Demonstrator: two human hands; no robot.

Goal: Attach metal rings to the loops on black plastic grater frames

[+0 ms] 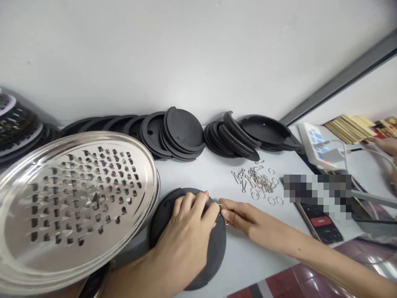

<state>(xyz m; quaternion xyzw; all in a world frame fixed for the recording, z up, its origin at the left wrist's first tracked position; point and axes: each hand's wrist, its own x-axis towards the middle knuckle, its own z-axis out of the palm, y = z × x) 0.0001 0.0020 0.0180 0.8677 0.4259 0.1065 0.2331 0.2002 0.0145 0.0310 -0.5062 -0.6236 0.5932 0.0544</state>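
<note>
A black round disc (214, 260) with a raised rim lies on the pale table in front of me. My left hand (186, 231) is over it, fingers curled and gripping near its right edge. At that same edge my right hand (240, 213) pinches a small metal ring (221, 208), which touches the disc or sits right beside it; the fingers partly hide the contact. Beyond my right hand is a loose pile of metal rings and small clasps (257, 180).
Left of the disc is a large round metal grater plate (89, 182). Black discs (186, 128) and more black discs (263, 128) lean along the wall. Right are a phone (322, 225), a white power strip (314, 145), cables, and another person's hand (389, 147) behind a partition.
</note>
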